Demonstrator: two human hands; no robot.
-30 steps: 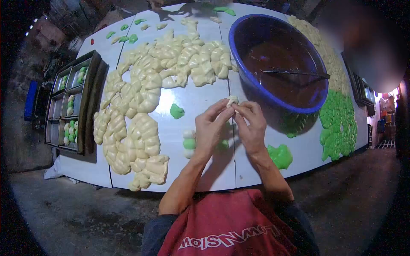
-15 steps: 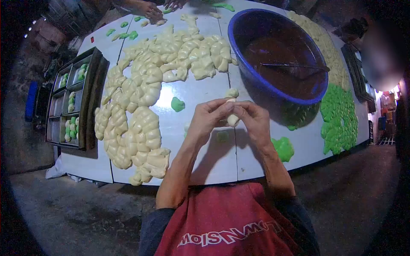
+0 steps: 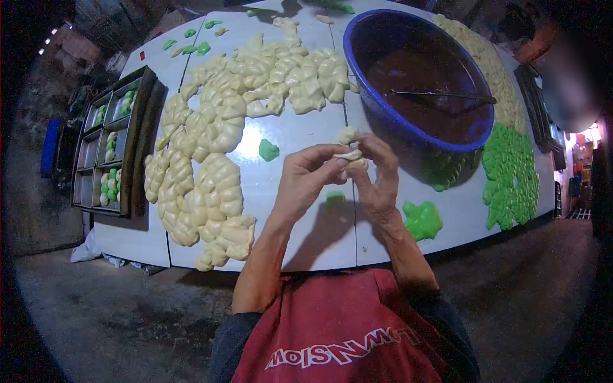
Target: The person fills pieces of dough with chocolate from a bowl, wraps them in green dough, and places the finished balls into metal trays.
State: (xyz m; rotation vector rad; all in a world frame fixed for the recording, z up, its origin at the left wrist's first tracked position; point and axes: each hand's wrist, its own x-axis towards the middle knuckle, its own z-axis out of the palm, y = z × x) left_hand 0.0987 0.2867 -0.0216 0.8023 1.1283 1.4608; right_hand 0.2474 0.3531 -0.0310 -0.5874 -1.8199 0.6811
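Over the white table, my left hand [image 3: 311,173] pinches a small piece of pale dough [image 3: 348,156] between thumb and fingers. From the other side, the fingers of my right hand [image 3: 378,175] are curled onto the same piece. It looks folded and uneven between the fingertips, and its underside is partly hidden. Just beyond my fingertips shows another pale lump [image 3: 349,135]. A green dough piece [image 3: 268,150] lies left of my hands, a small green one [image 3: 335,197] below them, and a larger flattened green one [image 3: 422,220] near my right forearm.
A blue tub [image 3: 355,69] of brown filling with a long thin tool [image 3: 440,96] stands behind right. Pale dough pieces [image 3: 214,127] spread across the left; green dough [image 3: 507,175] lies far right. A divided metal tray [image 3: 143,96] holds green-and-white dough. A co-worker's hand [image 3: 284,9] is at the top.
The dough between my hands has gone from a smooth rounded shape to a folded, stretched one. My right fingers have risen slightly. The co-worker's hands at the top have shifted.
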